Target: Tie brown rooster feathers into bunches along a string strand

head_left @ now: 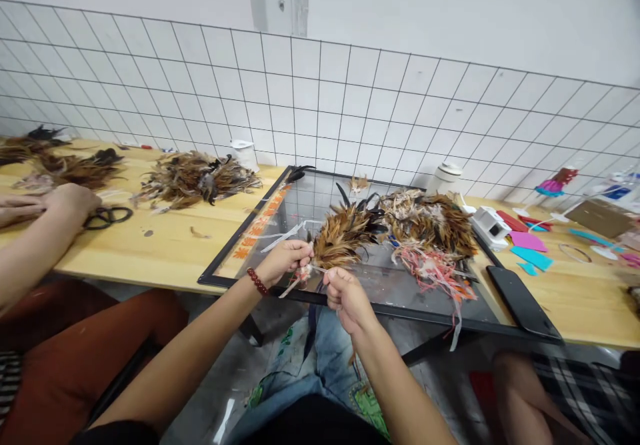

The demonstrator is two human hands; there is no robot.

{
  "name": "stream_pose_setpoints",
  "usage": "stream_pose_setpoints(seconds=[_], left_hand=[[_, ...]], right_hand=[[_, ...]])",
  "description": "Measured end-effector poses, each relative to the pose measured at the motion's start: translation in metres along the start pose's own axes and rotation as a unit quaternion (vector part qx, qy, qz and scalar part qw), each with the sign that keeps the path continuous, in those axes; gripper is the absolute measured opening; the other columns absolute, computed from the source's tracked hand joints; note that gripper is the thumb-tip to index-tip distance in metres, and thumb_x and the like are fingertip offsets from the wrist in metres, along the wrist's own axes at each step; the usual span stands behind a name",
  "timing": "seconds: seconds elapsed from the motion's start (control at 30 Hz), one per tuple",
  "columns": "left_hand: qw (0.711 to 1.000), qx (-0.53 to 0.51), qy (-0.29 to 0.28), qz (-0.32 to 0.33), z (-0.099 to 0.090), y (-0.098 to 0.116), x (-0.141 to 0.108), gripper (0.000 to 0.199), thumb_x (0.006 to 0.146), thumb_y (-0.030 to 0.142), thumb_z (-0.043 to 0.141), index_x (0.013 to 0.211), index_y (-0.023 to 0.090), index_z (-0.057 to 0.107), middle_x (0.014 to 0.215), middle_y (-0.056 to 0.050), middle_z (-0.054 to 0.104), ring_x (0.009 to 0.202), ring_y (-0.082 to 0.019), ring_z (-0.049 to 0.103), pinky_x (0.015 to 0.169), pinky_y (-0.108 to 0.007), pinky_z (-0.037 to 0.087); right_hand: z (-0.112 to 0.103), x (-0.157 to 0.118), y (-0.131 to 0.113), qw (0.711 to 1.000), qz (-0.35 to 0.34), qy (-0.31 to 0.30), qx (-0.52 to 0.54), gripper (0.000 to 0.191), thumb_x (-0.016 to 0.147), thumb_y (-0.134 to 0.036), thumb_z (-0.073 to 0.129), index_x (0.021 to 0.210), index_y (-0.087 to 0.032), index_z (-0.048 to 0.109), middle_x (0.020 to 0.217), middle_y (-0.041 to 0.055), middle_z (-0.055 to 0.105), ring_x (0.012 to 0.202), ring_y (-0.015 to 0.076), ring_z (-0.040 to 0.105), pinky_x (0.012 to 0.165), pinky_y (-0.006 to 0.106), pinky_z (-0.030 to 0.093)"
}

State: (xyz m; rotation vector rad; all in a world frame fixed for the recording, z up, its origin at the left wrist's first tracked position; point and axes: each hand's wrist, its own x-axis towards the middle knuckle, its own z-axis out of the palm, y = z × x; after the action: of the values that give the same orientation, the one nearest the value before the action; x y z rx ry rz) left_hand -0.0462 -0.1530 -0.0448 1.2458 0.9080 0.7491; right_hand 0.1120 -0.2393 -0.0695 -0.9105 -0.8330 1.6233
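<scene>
A bunch of brown feathers with black tips [343,235] lies over the glass panel [320,198], its pale base toward me. My left hand [286,261], with a dark red bead bracelet on the wrist, is closed in a pinch at that base. Just to the right, my right hand [345,295] is pinched on the end of a thin whitish strip [319,269] that stretches between both hands. Loose white strips [287,235] lie on the glass beyond my left hand. To the right rests a larger heap of brown feathers [433,221], with pink and white strands [433,268] before it.
A black phone [523,301] lies at the panel's right edge, near a white device [491,227] and coloured pieces [531,256]. On the left are another feather pile [195,179], black scissors [107,217] and a co-worker's hand [70,208]. A wire grid [320,105] stands behind.
</scene>
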Motion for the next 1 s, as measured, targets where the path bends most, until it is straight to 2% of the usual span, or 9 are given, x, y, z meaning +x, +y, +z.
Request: stream_pose_setpoints(seconds=[0.13,0.27,0.37,0.47,0.57,0.7,0.77,0.9,1.0], left_hand=[[0.999,-0.002,0.019,0.029,-0.004,-0.009,0.008,0.041,0.062,0.048,0.073,0.065,0.010,0.058,0.047,0.004,0.046,0.037,-0.001,0.027,0.038,-0.017,0.013],[0.998,0.001,0.035,0.047,-0.006,-0.013,0.004,0.038,0.064,0.046,0.072,0.066,0.010,0.058,0.049,0.003,0.048,0.039,-0.002,0.030,0.038,-0.017,0.015],[0.997,0.040,0.030,0.065,-0.002,-0.009,-0.007,0.035,0.070,0.045,0.067,0.070,0.011,0.058,0.051,0.003,0.048,0.041,-0.004,0.037,0.040,-0.017,0.023],[0.990,0.119,-0.034,0.067,0.003,-0.002,-0.021,0.035,0.079,0.047,0.058,0.084,0.013,0.059,0.059,0.002,0.051,0.046,-0.008,0.047,0.046,-0.021,0.038],[0.956,0.249,-0.080,0.137,0.009,0.003,-0.032,0.041,0.079,0.044,0.059,0.108,0.015,0.057,0.082,-0.004,0.060,0.067,-0.014,0.058,0.064,-0.028,0.048],[0.905,0.350,-0.061,0.234,0.016,0.003,-0.039,0.041,0.085,0.041,0.050,0.116,0.015,0.058,0.109,-0.013,0.061,0.103,-0.023,0.055,0.093,-0.036,0.042],[0.918,0.333,-0.042,0.212,0.018,0.000,-0.039,0.040,0.089,0.041,0.042,0.114,0.014,0.059,0.108,-0.013,0.062,0.101,-0.022,0.056,0.091,-0.035,0.043],[0.958,0.259,-0.035,0.120,0.019,-0.005,-0.038,0.043,0.090,0.040,0.039,0.121,0.012,0.051,0.090,-0.008,0.061,0.071,-0.016,0.057,0.068,-0.030,0.048],[0.966,0.232,-0.042,0.107,0.017,-0.008,-0.038,0.050,0.089,0.034,0.043,0.134,0.014,0.035,0.085,-0.003,0.055,0.062,-0.011,0.052,0.062,-0.027,0.046]], right_hand=[[-0.004,-0.004,-0.004,0.984,0.082,-0.014,0.158,0.028,0.070,-0.034,0.069,0.066,-0.019,0.046,0.039,-0.0143,0.015,0.038,0.0038,0.006,0.036,0.018,0.008],[-0.004,-0.005,-0.003,0.985,0.074,0.001,0.155,0.027,0.071,-0.036,0.067,0.066,-0.019,0.047,0.040,-0.0140,0.015,0.038,0.0041,0.006,0.037,0.019,0.007],[-0.008,-0.009,-0.008,1.000,0.001,0.012,-0.001,0.029,0.072,-0.044,0.066,0.067,-0.018,0.053,0.042,-0.0116,0.025,0.040,0.0042,0.014,0.040,0.020,0.011],[-0.008,-0.014,-0.020,0.975,-0.058,-0.033,-0.212,0.030,0.074,-0.044,0.064,0.066,-0.015,0.061,0.048,-0.0069,0.039,0.045,0.0048,0.030,0.045,0.019,0.019],[0.001,-0.018,-0.035,0.957,-0.064,-0.096,-0.267,0.030,0.081,-0.042,0.055,0.073,-0.015,0.063,0.049,-0.0065,0.042,0.046,0.0059,0.034,0.047,0.020,0.024],[0.017,-0.023,-0.045,0.916,-0.134,-0.144,-0.351,0.031,0.086,-0.037,0.050,0.066,-0.016,0.062,0.054,-0.0033,0.053,0.052,0.0079,0.047,0.055,0.021,0.035],[0.018,-0.022,-0.043,0.898,-0.187,-0.111,-0.383,0.029,0.087,-0.034,0.050,0.069,-0.018,0.064,0.061,-0.0017,0.060,0.059,0.0098,0.053,0.061,0.022,0.039],[0.008,-0.011,-0.032,0.861,-0.286,0.043,-0.418,0.019,0.086,-0.025,0.050,0.086,-0.021,0.068,0.079,0.0014,0.068,0.074,0.0134,0.060,0.073,0.025,0.043],[0.001,-0.002,-0.027,0.878,-0.279,0.036,-0.388,0.017,0.085,-0.023,0.050,0.083,-0.021,0.067,0.073,0.0005,0.066,0.068,0.0127,0.058,0.070,0.024,0.044]])
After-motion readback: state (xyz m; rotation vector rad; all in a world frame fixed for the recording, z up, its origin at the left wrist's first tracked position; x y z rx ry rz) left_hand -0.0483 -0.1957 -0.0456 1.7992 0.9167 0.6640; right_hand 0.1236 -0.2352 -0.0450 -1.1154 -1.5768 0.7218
